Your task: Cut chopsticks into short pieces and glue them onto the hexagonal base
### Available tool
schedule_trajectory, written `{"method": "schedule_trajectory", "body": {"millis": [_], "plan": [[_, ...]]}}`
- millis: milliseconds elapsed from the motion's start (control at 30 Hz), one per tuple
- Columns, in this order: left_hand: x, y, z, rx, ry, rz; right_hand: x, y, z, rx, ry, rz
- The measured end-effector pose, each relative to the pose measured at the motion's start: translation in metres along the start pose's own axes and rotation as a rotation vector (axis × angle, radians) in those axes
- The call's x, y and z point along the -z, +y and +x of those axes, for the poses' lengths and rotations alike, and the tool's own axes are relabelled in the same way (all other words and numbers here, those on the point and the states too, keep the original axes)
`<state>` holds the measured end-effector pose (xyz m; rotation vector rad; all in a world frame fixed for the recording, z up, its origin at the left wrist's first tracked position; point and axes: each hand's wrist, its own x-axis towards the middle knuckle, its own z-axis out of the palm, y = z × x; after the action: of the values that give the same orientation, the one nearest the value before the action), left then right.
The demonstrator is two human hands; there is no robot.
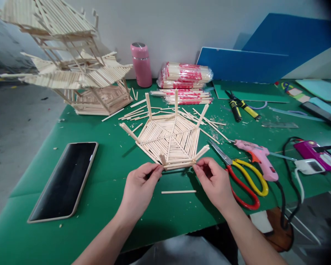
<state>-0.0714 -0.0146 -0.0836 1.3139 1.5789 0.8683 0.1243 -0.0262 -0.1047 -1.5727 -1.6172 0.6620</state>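
Far left on my view I have a dark phone lying flat on the green mat, and behind it a tall layered stick tower standing at the mat's back corner. A pink bottle stands upright against the wall, with wrapped chopstick packs stacked beside it. In the middle sits the hexagonal stick frame, flat on the mat with short posts rising from its corners. My left hand is at the frame's near edge, fingers curled and pinched onto the left end of the front stick. My right hand mirrors it, thumb and fingertips closed on that stick's right end, the rest of the hand loosely bent. Between the wrists a loose stick lies on the mat, apart from the frame. Just right of my right hand are scissors with red and yellow handles, blades pointing toward the frame, and a pink glue gun lying across them. Pliers with yellow grips rest farther back.
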Motion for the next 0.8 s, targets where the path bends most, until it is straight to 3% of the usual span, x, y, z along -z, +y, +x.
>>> {"method": "schedule_trajectory", "body": {"millis": [167, 800], "plan": [[-0.0007, 0.0016, -0.0002, 0.003, 0.002, -0.001, -0.0036, 0.001, -0.0003, -0.055, 0.022, 0.017], [-0.0012, 0.0014, 0.0004, -0.007, 0.016, 0.021, -0.005, -0.0007, 0.0039, -0.028, -0.001, 0.01]]}}
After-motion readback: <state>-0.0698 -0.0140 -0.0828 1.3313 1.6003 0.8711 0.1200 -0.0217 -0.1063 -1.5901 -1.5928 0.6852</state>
